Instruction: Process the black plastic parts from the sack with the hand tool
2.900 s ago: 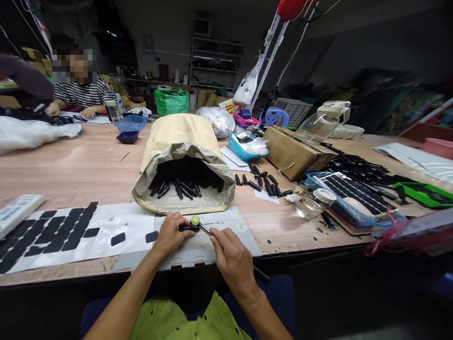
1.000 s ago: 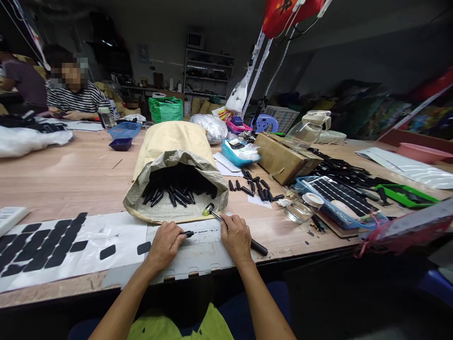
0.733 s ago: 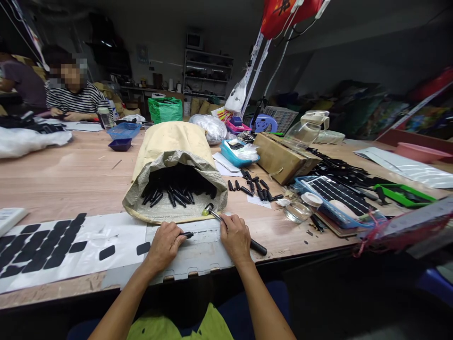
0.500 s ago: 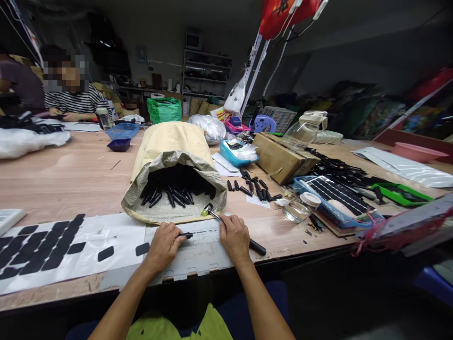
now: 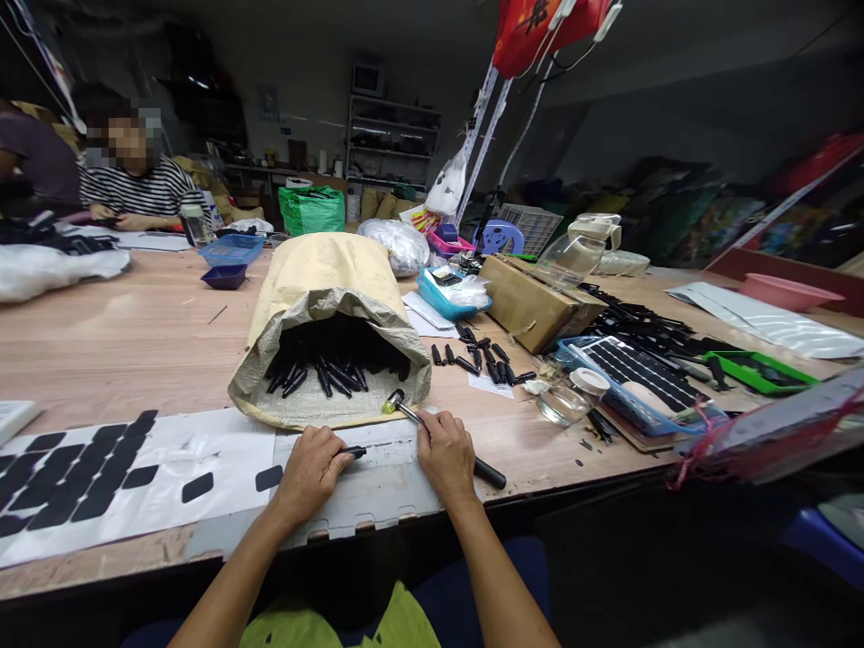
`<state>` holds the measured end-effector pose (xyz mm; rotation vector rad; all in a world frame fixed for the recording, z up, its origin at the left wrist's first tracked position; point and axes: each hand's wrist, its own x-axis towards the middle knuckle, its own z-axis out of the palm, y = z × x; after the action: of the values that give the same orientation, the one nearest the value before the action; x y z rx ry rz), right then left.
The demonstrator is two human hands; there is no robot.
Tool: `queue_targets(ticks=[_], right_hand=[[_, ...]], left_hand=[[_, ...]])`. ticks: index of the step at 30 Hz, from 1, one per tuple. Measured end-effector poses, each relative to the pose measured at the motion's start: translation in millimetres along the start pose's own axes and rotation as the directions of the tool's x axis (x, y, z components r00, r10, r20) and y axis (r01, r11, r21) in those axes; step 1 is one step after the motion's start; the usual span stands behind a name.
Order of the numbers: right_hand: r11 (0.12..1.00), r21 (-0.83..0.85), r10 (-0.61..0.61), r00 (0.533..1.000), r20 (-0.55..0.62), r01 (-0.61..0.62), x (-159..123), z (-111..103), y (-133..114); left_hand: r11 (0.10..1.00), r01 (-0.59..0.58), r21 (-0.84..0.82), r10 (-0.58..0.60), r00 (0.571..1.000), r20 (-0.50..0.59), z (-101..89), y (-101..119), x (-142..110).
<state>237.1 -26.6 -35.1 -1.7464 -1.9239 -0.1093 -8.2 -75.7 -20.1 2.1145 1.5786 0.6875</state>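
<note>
– Wooden table (image 5: 135, 333); what's gripped?
– Left hand (image 5: 312, 470) pinches a black tube (image 5: 356, 451) over the grey board (image 5: 384, 486); right hand (image 5: 445, 457) grasps the hammer (image 5: 490, 472).
– Changed?
– Hammerhead (image 5: 394, 400) has left the tube for the mouth of the sack (image 5: 330, 265); striking seems paused.

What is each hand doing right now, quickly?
Left hand: closed, holding a small black cylindrical piece.
Right hand: closed around a hammer, its yellowish head near the sack's mouth.

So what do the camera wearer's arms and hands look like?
The left hand and right hand are ungloved, with no watch or bracelet showing. Both forearms are bare as far as seen; a yellow-green top with dark marks shows between them.
</note>
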Motion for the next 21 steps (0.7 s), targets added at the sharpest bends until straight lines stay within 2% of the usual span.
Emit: queue_targets(ticks=[21], right_hand=[[1.0, 0.02, 0.006, 1.0, -0.01, -0.005, -0.6, -0.4, -0.9]], left_hand=[[1.0, 0.006, 0.014, -0.006, 1.0, 0.005, -1.4, 1.6, 1.8]])
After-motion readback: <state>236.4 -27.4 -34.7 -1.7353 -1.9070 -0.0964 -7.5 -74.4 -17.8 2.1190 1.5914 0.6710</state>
